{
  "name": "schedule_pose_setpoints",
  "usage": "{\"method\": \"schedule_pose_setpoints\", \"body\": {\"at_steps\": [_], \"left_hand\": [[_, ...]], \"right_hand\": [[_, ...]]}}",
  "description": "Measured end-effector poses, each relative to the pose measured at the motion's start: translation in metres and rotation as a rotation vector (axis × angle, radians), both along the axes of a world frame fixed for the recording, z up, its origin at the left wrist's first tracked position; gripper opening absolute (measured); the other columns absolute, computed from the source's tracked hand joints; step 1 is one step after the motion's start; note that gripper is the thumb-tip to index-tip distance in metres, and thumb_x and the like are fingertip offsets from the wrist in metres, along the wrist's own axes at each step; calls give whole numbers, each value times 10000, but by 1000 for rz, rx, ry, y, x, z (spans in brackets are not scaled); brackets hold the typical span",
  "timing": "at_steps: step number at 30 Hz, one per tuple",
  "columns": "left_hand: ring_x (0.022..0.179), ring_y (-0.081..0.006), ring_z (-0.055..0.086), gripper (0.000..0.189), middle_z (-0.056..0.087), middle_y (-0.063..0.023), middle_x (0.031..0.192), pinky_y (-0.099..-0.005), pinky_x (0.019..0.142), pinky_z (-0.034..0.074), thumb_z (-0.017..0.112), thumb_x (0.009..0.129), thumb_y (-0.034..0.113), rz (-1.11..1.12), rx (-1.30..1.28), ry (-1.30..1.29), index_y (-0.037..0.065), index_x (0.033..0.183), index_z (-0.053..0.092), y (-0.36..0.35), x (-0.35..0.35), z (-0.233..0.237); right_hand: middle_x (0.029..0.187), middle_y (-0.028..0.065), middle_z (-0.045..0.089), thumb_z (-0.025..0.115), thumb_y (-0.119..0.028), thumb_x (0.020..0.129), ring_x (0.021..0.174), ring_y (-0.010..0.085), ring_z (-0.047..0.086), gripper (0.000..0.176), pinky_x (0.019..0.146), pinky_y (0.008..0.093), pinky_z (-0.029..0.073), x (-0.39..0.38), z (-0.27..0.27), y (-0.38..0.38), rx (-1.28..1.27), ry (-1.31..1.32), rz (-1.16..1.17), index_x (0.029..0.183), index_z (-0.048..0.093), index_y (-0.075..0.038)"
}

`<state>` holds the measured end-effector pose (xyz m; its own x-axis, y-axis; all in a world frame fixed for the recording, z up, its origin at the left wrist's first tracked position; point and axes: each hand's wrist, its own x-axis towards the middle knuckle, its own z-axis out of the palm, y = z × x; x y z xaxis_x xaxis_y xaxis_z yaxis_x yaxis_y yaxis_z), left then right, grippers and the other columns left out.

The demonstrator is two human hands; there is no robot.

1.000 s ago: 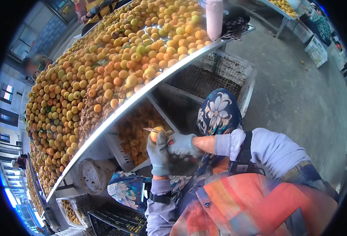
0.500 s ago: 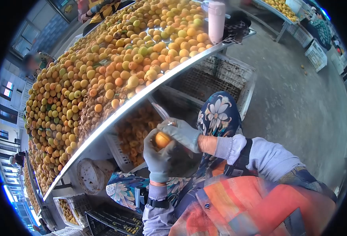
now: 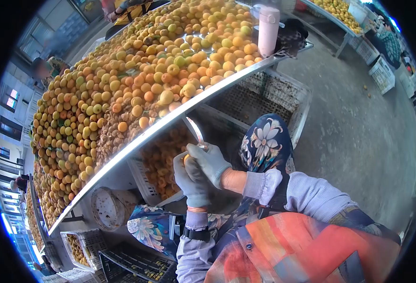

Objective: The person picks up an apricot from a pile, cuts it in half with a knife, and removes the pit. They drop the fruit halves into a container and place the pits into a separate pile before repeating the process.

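My gloved left hand [image 3: 192, 180] is wrapped round an orange apricot [image 3: 186, 159], and only a small part of the fruit shows. Right against it, my gloved right hand [image 3: 210, 163] is closed on a knife [image 3: 195, 129] with a curved blade that points up toward the table edge. Both hands are over my lap, beside a crate of opened apricots [image 3: 160, 160] under the table. Many whole apricots [image 3: 137, 78] cover the metal table [image 3: 137, 143], with a brownish pile of pits [image 3: 110, 137] near its edge.
A pink bottle [image 3: 268, 31] and a dark cloth [image 3: 290, 37] lie at the table's right end. Below are an empty-looking crate [image 3: 259, 96], a stained bucket [image 3: 109, 210], a white crate of apricots [image 3: 78, 250] and a black crate [image 3: 137, 264]. People work at the far tables.
My hands have closed together over the apricot, which is now mostly hidden. The knife blade has turned and stands more upright. The view has shifted slightly.
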<state>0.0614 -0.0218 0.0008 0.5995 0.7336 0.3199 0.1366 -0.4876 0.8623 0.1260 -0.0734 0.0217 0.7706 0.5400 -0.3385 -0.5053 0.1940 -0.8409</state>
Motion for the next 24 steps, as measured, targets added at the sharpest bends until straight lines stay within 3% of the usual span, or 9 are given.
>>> {"method": "schedule_pose_setpoints", "body": {"at_steps": [5, 7, 8, 9, 11, 15, 17, 21, 24], "left_hand": [[928, -199, 588, 525, 603, -103, 1031, -304, 828, 462, 442, 949, 531, 156, -186, 384, 34, 1065, 566, 7, -2, -16], [1089, -291, 524, 560, 547, -118, 1199, -404, 967, 403, 476, 939, 501, -85, -911, -141, 24, 1232, 483, 16, -6, -31], [1170, -338, 492, 606, 520, -126, 1283, -454, 1036, 373, 493, 934, 486, -217, -1254, -427, 19, 1315, 442, 19, -7, -34], [1170, -338, 492, 606, 520, -126, 1283, -454, 1036, 373, 493, 934, 486, -214, -1253, -429, 19, 1315, 442, 20, -11, -38], [1012, -189, 559, 555, 589, -81, 1091, -310, 905, 445, 436, 931, 575, -192, -1234, -446, 69, 1125, 554, 20, -17, -25], [1056, -208, 545, 609, 581, -76, 1132, -347, 947, 440, 417, 909, 628, 1, -1104, -314, 91, 1174, 531, 14, -20, 1], [1077, -234, 541, 644, 578, -82, 1142, -370, 965, 427, 418, 892, 655, 105, -1322, -297, 87, 1175, 528, 21, -22, 8], [1096, -252, 538, 664, 570, -95, 1182, -394, 983, 414, 412, 887, 666, 142, -1356, -297, 92, 1206, 514, 26, -26, 3], [1095, -249, 538, 659, 566, -95, 1192, -394, 972, 422, 418, 890, 654, 44, -1426, -316, 95, 1229, 505, 32, -29, -2]], "right_hand": [[697, -10, 532, 634, -268, 868, 668, 65, 494, 244, 610, 252, 425, -5, 7, 10, -127, -203, -3, 754, 554, -67], [662, 43, 516, 658, -280, 839, 635, 127, 505, 260, 607, 290, 433, -10, 21, 8, -200, -604, 88, 766, 552, -55], [676, 86, 504, 668, -287, 822, 623, 175, 502, 272, 623, 308, 440, -9, 24, 8, -200, -611, 124, 769, 545, -50], [676, 86, 504, 668, -287, 822, 623, 175, 502, 272, 623, 308, 440, -10, 25, 8, -198, -611, 127, 769, 545, -50], [707, 78, 519, 674, -280, 821, 634, 158, 502, 264, 632, 294, 442, -12, 26, 8, -137, -735, 114, 773, 544, -55], [743, 40, 551, 664, -232, 835, 670, 121, 520, 212, 648, 279, 447, -11, 19, 7, -70, -679, 201, 797, 553, -56], [804, 2, 580, 641, -173, 854, 734, 88, 541, 140, 685, 268, 462, -9, -1, 11, 27, -452, 251, 856, 579, -47], [887, 27, 603, 623, -133, 858, 822, 86, 567, 167, 761, 239, 473, -7, -8, 4, 80, -255, 288, 987, 610, -26], [902, 45, 606, 596, -119, 863, 776, 92, 579, 158, 686, 220, 490, -4, 0, -2, 69, -176, 295, 987, 613, -22]]}}
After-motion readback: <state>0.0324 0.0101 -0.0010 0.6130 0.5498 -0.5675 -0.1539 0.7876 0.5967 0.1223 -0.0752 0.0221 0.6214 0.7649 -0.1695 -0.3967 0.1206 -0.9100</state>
